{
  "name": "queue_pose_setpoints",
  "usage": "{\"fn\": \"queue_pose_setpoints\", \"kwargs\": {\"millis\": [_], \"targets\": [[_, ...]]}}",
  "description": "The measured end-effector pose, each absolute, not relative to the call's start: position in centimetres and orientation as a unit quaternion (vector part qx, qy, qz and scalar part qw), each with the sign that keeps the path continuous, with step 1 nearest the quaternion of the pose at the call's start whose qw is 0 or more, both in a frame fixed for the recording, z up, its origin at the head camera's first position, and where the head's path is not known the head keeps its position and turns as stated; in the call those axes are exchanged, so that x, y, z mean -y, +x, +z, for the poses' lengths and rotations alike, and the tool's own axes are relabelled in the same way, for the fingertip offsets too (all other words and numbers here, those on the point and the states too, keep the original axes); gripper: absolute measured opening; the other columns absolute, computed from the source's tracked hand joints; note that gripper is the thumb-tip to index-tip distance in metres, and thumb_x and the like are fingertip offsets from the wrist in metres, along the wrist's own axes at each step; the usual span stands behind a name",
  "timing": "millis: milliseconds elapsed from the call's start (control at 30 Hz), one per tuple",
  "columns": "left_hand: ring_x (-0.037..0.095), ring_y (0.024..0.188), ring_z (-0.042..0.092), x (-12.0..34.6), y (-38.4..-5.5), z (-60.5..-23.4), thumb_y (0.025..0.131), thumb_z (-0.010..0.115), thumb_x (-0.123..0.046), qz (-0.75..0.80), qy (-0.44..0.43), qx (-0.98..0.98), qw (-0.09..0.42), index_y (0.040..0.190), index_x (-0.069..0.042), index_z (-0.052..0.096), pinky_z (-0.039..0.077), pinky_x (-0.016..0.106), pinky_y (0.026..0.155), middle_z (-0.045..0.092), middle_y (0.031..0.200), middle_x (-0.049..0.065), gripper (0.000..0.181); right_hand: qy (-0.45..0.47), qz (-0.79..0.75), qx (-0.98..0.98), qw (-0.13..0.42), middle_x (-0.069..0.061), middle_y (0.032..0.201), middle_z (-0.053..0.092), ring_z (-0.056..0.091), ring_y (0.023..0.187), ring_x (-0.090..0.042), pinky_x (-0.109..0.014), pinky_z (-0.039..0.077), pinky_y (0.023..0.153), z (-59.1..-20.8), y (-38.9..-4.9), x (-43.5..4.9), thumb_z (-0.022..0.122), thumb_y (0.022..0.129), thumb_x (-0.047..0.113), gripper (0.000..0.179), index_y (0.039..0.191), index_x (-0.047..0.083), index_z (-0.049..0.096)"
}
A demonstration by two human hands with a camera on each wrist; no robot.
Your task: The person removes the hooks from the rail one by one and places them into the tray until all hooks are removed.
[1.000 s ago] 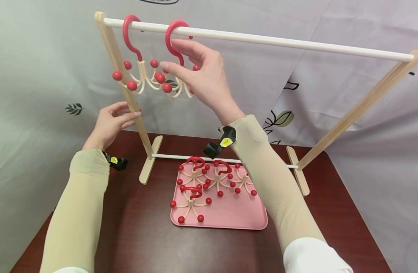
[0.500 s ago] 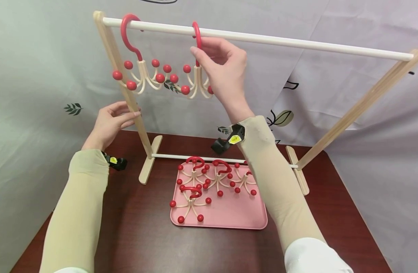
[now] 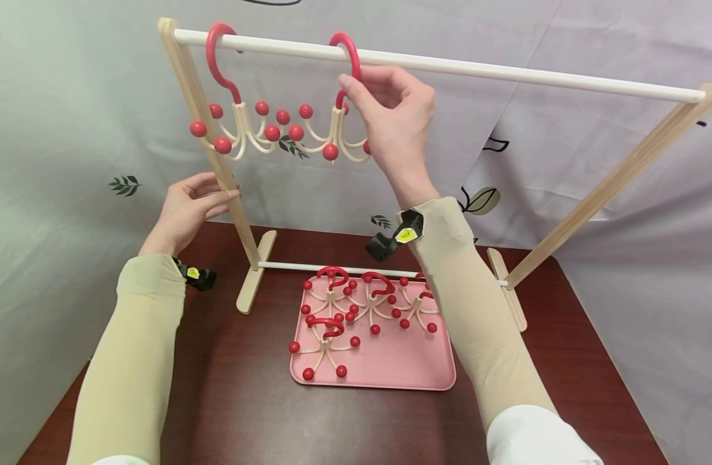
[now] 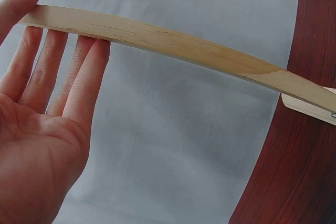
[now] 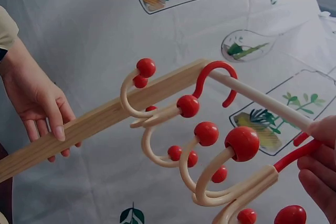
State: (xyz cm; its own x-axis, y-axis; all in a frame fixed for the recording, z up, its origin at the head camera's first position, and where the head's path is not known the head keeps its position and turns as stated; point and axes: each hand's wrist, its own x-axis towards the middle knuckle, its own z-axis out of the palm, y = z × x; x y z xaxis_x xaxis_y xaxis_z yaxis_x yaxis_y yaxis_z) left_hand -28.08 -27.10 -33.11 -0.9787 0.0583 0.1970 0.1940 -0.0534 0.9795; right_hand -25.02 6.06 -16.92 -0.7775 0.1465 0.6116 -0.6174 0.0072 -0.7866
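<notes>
My right hand (image 3: 399, 126) pinches the red hook of a multi-arm hanger (image 3: 336, 129) between thumb and fingers. That hook curves over the white top rod (image 3: 478, 68) of a wooden rack, and its cream arms end in red balls. To its left a second, similar hanger (image 3: 241, 126) hangs from the same rod near the post. My left hand (image 3: 184, 213) holds the rack's left wooden post (image 3: 228, 168); in the left wrist view the thumb is on one side of the post (image 4: 173, 40) and the fingers on the other.
A pink tray (image 3: 402, 368) on the dark red table bears several more such hangers (image 3: 325, 345). The rack's right post (image 3: 611, 187) stands on a wooden foot (image 3: 509, 297), and a white lower rod (image 3: 294, 266) runs behind the tray. A pale patterned cloth surrounds the table.
My right hand has slid the held hanger to the right along the top rod, away from the other one, and its hook has turned. The left hand stays on the post.
</notes>
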Motion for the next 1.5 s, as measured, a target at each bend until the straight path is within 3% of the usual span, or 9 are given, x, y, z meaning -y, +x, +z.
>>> {"fn": "queue_pose_setpoints", "kwargs": {"millis": [300, 767, 1200, 1500], "targets": [[0.016, 0.102, 0.070, 27.1, -28.1, -33.0, 0.089, 0.081, -0.007, -0.723, -0.091, 0.683, 0.046, 0.128, -0.005, 0.069, 0.058, 0.023, 0.084, 0.074, 0.110, 0.004, 0.041, 0.192, 0.674, 0.638, 0.318, -0.008, 0.085, 0.075, 0.066, 0.078, -0.024, -0.027, 0.047, 0.058, -16.4, -24.9, -7.7, 0.085, 0.085, 0.009, 0.010, 0.093, 0.006, 0.079], [0.015, 0.102, 0.069, 27.2, -28.3, -33.1, 0.088, 0.081, -0.008, -0.716, -0.086, 0.691, 0.049, 0.128, -0.005, 0.069, 0.058, 0.023, 0.084, 0.073, 0.110, 0.004, 0.042, 0.222, 0.668, 0.633, 0.324, -0.013, 0.088, 0.075, 0.066, 0.077, -0.027, -0.030, 0.054, 0.065, -16.1, -21.4, -10.3, 0.082, 0.087, 0.005, 0.009, 0.094, 0.001, 0.078], [0.016, 0.103, 0.069, 27.0, -28.2, -33.0, 0.089, 0.081, -0.008, -0.718, -0.089, 0.689, 0.047, 0.127, -0.007, 0.070, 0.058, 0.023, 0.084, 0.074, 0.110, 0.004, 0.039, 0.216, 0.665, 0.644, 0.311, -0.017, 0.086, 0.074, 0.069, 0.070, -0.025, -0.027, 0.058, 0.069, -19.3, -18.8, -13.4, 0.085, 0.082, 0.002, 0.015, 0.093, -0.004, 0.077], [0.017, 0.104, 0.069, 26.9, -28.0, -32.8, 0.088, 0.082, -0.009, -0.718, -0.086, 0.689, 0.045, 0.127, -0.007, 0.070, 0.058, 0.023, 0.084, 0.074, 0.111, 0.005, 0.041, 0.211, 0.667, 0.666, 0.258, -0.016, 0.080, 0.074, 0.071, 0.068, -0.022, -0.022, 0.054, 0.055, -24.2, -17.0, -15.9, 0.086, 0.080, -0.002, 0.017, 0.094, -0.006, 0.076]]}}
